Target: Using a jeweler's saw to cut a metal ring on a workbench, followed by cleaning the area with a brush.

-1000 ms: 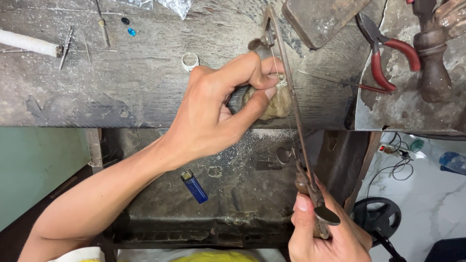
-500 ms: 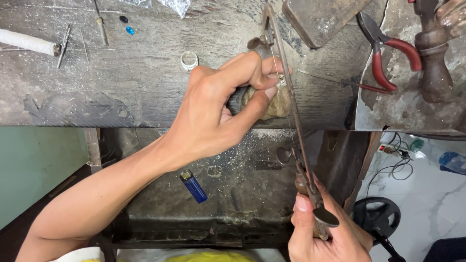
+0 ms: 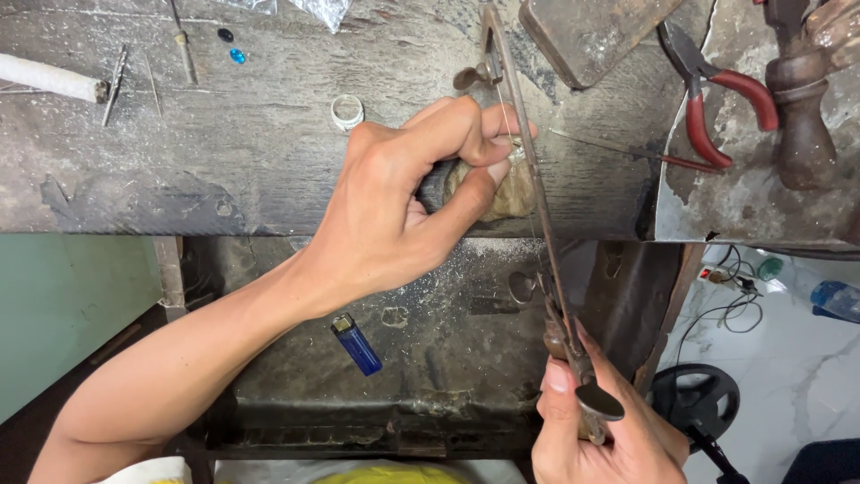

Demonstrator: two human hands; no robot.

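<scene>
My left hand (image 3: pixel 408 202) reaches over the edge of a worn wooden workbench (image 3: pixel 224 170) and pinches a small metal piece (image 3: pixel 518 152) against a stubby wooden bench pin (image 3: pixel 502 193). My right hand (image 3: pixel 596 430) grips the handle of a jeweller's saw (image 3: pixel 537 224) below the bench edge. The saw's thin frame and blade run upright past the pinched piece, right beside my left thumb and fingertips.
A silver ring (image 3: pixel 347 111), two small blue stones (image 3: pixel 236 56), needle tools (image 3: pixel 116 72) and a white-handled tool (image 3: pixel 49 78) lie on the bench. Red-handled pliers (image 3: pixel 726 103) and a metal block (image 3: pixel 591 31) sit at right. A blue lighter (image 3: pixel 356 344) rests in the tray below.
The saw handle and my right hand have shifted slightly down and back up along the stroke. My left hand keeps its pinch in the same place.
</scene>
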